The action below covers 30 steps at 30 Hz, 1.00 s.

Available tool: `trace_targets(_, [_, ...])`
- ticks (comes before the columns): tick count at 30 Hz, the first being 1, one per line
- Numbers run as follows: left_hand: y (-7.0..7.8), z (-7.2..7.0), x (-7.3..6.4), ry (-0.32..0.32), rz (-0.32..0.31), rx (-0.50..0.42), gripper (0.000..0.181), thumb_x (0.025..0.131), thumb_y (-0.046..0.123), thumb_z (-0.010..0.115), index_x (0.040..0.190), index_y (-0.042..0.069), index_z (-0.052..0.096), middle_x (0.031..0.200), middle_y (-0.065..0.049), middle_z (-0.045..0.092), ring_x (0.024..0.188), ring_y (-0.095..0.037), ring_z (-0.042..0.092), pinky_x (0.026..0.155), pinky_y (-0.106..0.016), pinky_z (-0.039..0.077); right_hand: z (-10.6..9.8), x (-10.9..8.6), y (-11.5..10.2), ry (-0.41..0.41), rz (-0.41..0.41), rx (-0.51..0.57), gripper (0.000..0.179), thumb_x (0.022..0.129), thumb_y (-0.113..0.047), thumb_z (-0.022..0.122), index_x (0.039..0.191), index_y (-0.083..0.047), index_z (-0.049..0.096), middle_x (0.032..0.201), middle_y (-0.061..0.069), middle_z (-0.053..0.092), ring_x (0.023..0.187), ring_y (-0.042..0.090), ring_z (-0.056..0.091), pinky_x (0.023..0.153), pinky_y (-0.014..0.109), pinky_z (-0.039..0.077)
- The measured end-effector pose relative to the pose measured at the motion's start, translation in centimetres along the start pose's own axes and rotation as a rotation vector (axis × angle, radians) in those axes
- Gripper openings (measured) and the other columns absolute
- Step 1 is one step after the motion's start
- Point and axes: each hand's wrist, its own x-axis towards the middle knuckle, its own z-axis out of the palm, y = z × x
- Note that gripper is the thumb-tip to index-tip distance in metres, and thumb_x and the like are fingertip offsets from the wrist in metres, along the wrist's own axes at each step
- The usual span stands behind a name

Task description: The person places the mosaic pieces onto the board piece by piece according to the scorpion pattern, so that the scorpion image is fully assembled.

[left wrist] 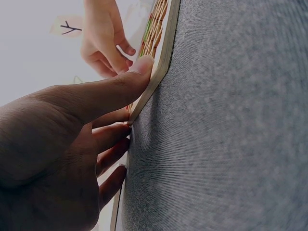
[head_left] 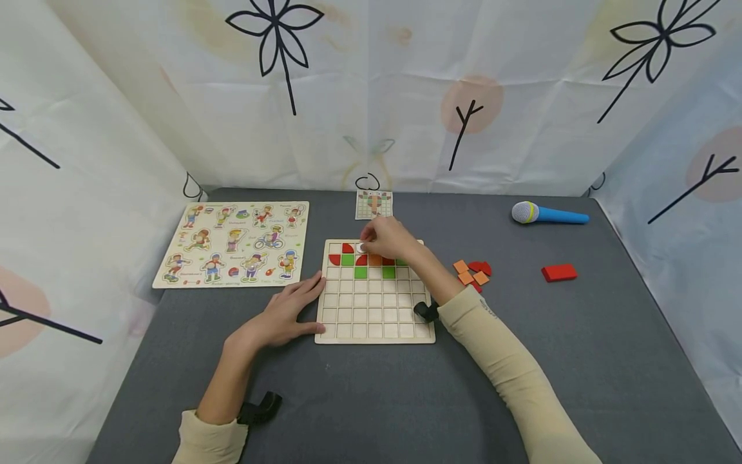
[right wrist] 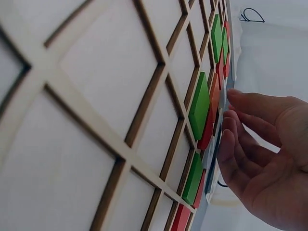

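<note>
A wooden grid board (head_left: 375, 316) lies on the table, with red, green and orange pieces in its far rows. My left hand (head_left: 285, 312) steadies the board's left edge; its thumb (left wrist: 139, 67) presses the near corner area and the other fingers reach along the side. Over the far row is my right hand (head_left: 388, 240), fingertips bent together close to the cells. In the right wrist view its thumb and fingers (right wrist: 231, 144) come right up to the board beside a green square (right wrist: 199, 106). Whether they pinch a piece, I cannot tell.
Loose orange squares (head_left: 466, 278) and red pieces (head_left: 480, 267) lie right of the board. Farther right are a red block (head_left: 559, 272) and a toy microphone (head_left: 551, 213). A picture puzzle board (head_left: 243, 241) lies left, a pattern card (head_left: 373, 205) behind.
</note>
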Motion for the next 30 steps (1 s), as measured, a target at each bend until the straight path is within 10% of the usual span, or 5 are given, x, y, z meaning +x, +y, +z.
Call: trace_targets(30, [0.2,0.0,0.1,-0.006,-0.015,0.008,0.097,0.097,0.04,0.081,0.172,0.008,0.028,0.183,-0.015,0.021,0.164,-0.049,0.027,0.123,-0.077,0.026,-1.1,-2.7,0.8,0.026,-0.047,0.071,0.017,0.102,-0.008,0.074,0.116,-0.002,0.081,0.112,0.014,0.081,0.101,0.03,0.078,0.088,0.04,0.063])
